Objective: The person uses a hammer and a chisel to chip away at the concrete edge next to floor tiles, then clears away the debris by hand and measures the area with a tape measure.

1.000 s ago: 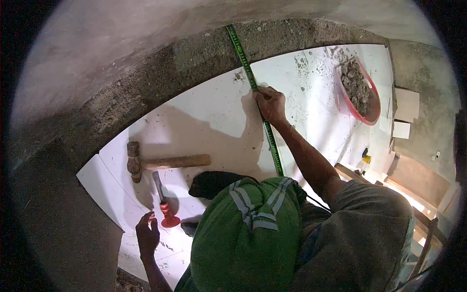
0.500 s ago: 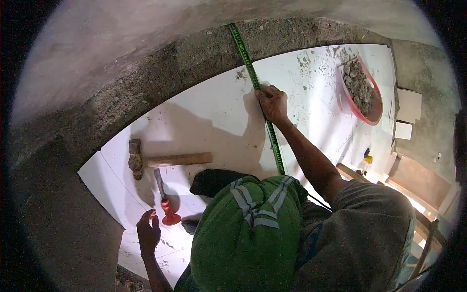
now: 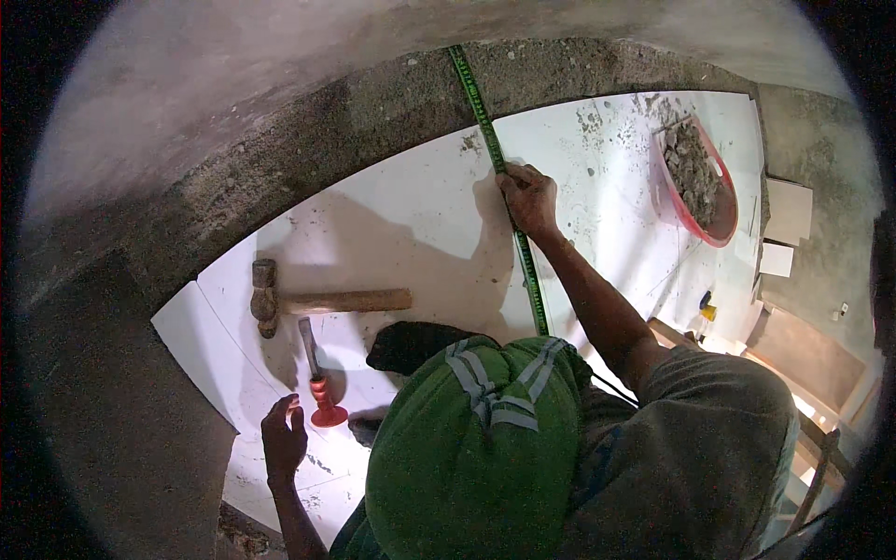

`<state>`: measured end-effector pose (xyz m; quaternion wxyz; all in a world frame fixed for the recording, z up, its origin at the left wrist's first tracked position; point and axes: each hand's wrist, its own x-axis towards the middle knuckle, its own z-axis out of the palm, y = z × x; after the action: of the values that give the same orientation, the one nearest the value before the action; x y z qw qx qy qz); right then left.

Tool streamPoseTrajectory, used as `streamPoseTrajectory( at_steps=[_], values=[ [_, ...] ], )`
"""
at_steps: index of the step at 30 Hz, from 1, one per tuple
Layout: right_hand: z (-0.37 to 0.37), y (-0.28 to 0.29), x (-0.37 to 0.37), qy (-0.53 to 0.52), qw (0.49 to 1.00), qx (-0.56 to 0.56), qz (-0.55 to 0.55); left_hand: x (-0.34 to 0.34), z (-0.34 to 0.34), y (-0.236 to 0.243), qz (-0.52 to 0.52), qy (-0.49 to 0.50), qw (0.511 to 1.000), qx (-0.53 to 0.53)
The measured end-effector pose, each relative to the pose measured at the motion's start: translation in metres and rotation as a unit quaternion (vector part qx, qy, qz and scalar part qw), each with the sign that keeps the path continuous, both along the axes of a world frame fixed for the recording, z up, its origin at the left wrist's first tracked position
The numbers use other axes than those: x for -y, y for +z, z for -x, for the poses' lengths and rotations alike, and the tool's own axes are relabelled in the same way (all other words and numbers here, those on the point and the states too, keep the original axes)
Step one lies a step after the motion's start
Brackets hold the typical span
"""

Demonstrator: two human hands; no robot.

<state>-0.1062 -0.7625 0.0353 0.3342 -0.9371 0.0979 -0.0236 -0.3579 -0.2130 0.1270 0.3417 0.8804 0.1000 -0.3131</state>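
A green measuring tape (image 3: 528, 280) runs from the rough concrete strip at the wall across the white floor tiles toward me. My right hand (image 3: 530, 199) holds its blade partway along, with fingers curled at the tape's edge. At the lower left, my left hand (image 3: 284, 437) is raised with fingers bent and apart, and nothing shows in it. Beside that hand lies a chisel (image 3: 321, 387) with a red guarded handle. A hammer (image 3: 327, 301) with a wooden handle lies just beyond the chisel. The tape's near end is hidden behind green striped cloth.
A red tub (image 3: 698, 224) full of grey rubble stands on the white tiles (image 3: 597, 224) at the right. Bare concrete (image 3: 308, 131) borders the tiles along the wall. A small yellow and black object (image 3: 707, 308) and wooden pieces lie at the right. A dark-covered foot (image 3: 411, 347) rests near the hammer.
The whole view has shifted slightly. My right hand stays on the tape, and my left hand remains beside the chisel. The tools and tub have not visibly moved.
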Motion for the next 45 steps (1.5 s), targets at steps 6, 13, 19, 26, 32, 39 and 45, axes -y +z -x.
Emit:
streamPoseTrajectory(
  at_steps=[6, 13, 19, 26, 32, 39, 45],
  values=[
    [0.000, -0.003, 0.001, -0.008, 1.000, 0.018, -0.008, 0.001, -0.001, 0.003, -0.004, 0.003, 1.000, -0.002],
    [0.001, 0.001, 0.000, -0.017, 0.997, -0.021, -0.066, 0.004, -0.002, 0.006, 0.031, 0.058, 0.997, -0.030],
    [0.001, 0.008, -0.004, -0.021, 0.998, -0.033, -0.042, 0.003, -0.001, 0.001, 0.000, 0.003, 1.000, -0.013],
    [0.002, 0.006, -0.004, -0.017, 0.999, -0.020, -0.036, 0.002, 0.001, -0.002, 0.010, -0.011, 1.000, 0.004],
    [0.000, -0.001, -0.001, -0.010, 0.999, -0.006, -0.042, 0.002, 0.000, -0.005, 0.010, -0.026, 1.000, 0.012],
    [-0.001, -0.008, 0.001, -0.008, 0.999, -0.011, -0.043, 0.003, -0.002, -0.006, 0.000, -0.027, 1.000, -0.010],
    [-0.001, -0.011, 0.001, -0.020, 0.997, -0.007, -0.078, 0.005, -0.003, -0.004, 0.006, -0.024, 1.000, 0.000]
  ],
)
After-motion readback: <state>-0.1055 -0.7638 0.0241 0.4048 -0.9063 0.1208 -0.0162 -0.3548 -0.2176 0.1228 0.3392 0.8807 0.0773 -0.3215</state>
